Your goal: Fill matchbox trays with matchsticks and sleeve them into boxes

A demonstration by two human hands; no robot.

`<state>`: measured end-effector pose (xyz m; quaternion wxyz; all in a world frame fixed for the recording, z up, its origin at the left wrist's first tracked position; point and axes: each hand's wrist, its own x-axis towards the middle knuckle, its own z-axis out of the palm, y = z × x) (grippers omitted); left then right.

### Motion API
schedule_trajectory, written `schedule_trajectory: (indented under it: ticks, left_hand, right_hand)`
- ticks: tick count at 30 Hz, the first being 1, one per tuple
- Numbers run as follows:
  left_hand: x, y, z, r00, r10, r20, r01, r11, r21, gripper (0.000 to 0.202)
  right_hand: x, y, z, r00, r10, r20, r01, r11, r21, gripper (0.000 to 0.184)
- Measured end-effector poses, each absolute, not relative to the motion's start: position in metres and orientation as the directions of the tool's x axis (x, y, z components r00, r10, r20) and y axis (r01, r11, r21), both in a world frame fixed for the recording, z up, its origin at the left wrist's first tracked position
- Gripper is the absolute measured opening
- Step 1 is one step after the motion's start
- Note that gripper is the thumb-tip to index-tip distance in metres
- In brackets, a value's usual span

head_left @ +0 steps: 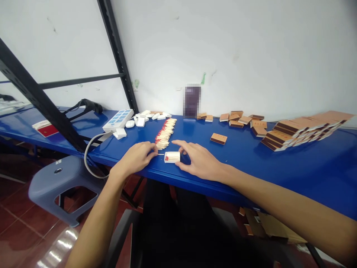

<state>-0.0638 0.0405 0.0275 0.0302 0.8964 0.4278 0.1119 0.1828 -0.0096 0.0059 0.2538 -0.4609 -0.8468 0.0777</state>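
A small white matchbox tray [176,154] lies near the blue table's front edge, with several red-headed matches [173,159] inside. My right hand [199,160] holds the tray's right end between thumb and fingers, its index finger stretched out above. Left of the tray, my left hand [139,156] is closed in a pinch at the end of a single matchstick [161,154], whose pale shaft points toward the tray. Just behind both hands runs a long heap of loose matches [166,132], red heads mostly to the left.
A closed matchbox [219,138] lies right of the heap. Several more matchboxes [236,117] sit by the wall, and a stacked block of matchboxes [295,130] stands at right. White trays [141,121] and a power strip [118,120] are back left, near a black metal post [118,48].
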Motion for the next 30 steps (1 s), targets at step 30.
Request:
schedule_trajectory:
  ticks: [30]
  left_hand:
    - [-0.07, 0.051, 0.026, 0.516, 0.794, 0.321, 0.812, -0.573, 0.112, 0.019]
  right_hand:
    - [0.184, -0.01, 0.008, -0.492, 0.79, 0.365, 0.73, 0.603, -0.321, 0.033]
